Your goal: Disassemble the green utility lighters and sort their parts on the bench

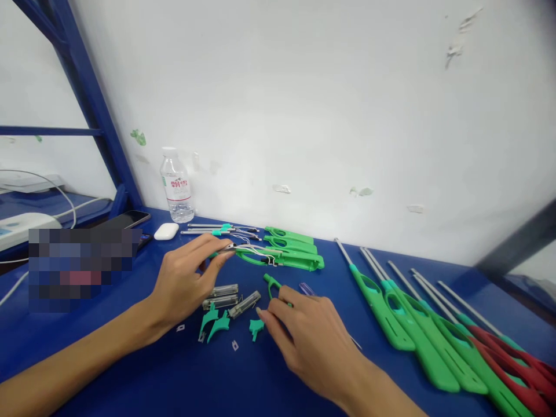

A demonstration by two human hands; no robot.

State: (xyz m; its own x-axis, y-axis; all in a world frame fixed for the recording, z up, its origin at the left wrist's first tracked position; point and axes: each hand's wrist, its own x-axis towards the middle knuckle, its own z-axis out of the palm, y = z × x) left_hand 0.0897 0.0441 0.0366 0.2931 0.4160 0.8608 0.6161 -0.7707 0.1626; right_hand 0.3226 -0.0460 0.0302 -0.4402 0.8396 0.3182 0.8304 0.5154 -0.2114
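Observation:
My left hand (189, 275) pinches a thin metal lighter tube with white wires (252, 250) between thumb and fingertips. The tube lies over a green lighter shell half (310, 262), its dark inner parts partly showing. My right hand (310, 330) is curled over another green lighter shell (270, 281); most of that shell is hidden under the palm. Below the hands lie several clear fuel tanks (245, 304), teal triggers (218, 326), a small teal piece (256, 328) and tiny metal clips (235, 345).
Assembled green lighters (412, 330) and red lighters (499, 359) lie in a row at right. Spare metal tubes (204, 233) and green shell halves (291, 234) lie along the wall. A water bottle (177, 188), a white earbud case (166, 231) and a power strip (26, 229) are at left.

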